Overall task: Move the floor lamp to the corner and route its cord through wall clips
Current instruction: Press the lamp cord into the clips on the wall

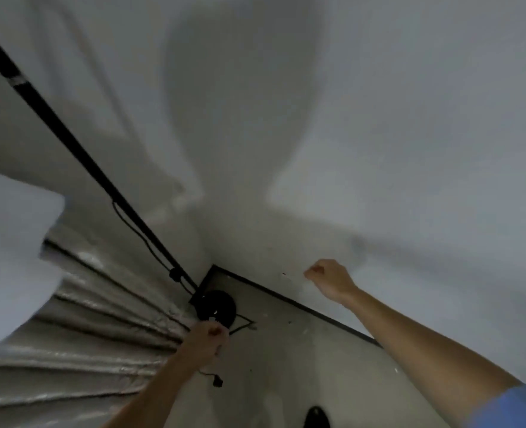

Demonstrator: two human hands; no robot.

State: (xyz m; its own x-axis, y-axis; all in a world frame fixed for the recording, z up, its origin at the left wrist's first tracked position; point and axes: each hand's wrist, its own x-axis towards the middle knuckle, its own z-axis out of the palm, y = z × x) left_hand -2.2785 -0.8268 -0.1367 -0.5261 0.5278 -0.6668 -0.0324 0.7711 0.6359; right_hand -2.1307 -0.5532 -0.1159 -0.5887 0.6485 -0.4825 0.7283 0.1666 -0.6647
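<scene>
The black floor lamp stands in the corner, its round base [216, 305] on the floor and its thin pole [70, 143] slanting up to the top left. A black cord [138, 234] runs down along the pole. My left hand [207, 338] is closed just in front of the base, with the cord passing through it; the plug end [217, 381] dangles below my wrist. My right hand [329, 278] is a closed fist pressed against the right wall, low above the dark baseboard [301, 305]. The blur hides any clip under its fingers.
A grey pleated curtain [79, 344] hangs along the left side, reaching the lamp base. A pale blurred shape [8, 242] bulges in from the left edge. A dark shoe [316, 417] shows at the bottom. The floor [286, 366] is grey concrete.
</scene>
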